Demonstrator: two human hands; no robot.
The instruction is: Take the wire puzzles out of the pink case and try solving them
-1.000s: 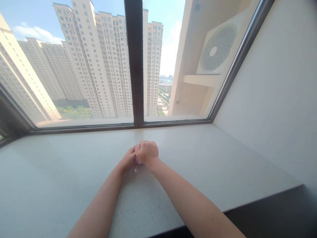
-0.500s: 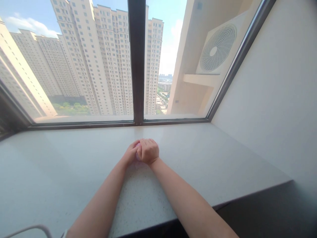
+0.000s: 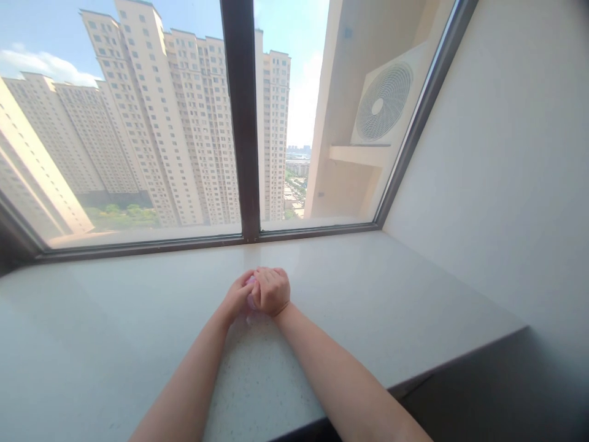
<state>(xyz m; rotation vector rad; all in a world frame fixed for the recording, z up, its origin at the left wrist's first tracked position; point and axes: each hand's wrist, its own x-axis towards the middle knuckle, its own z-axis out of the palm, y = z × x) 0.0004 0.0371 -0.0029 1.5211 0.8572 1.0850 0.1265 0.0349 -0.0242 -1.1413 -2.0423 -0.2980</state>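
Observation:
My left hand [image 3: 237, 297] and my right hand [image 3: 272, 291] are closed together over a small pinkish-purple thing [image 3: 251, 301]. Only slivers of it show between the palms, so its kind stays hidden. The right hand covers it from above, its fingers curled over toward the left. From the left side, the other hand cups it, with the thumb along the near face. Both hands are at the white speckled windowsill [image 3: 257, 374], not far from the window; whether they rest on it is hard to tell.
A dark window frame [image 3: 246, 153] with glass panes rises behind the sill. The white wall [image 3: 497, 184] bounds it on the right. At lower right the sill's front edge drops to a dark area [image 3: 488, 393]. An air-conditioner unit [image 3: 384, 101] and tall buildings are outside.
My view has shifted and tilted slightly, and the cable at lower left has left the picture. Both hands remain clasped, with slightly more of the pinkish-purple thing showing.

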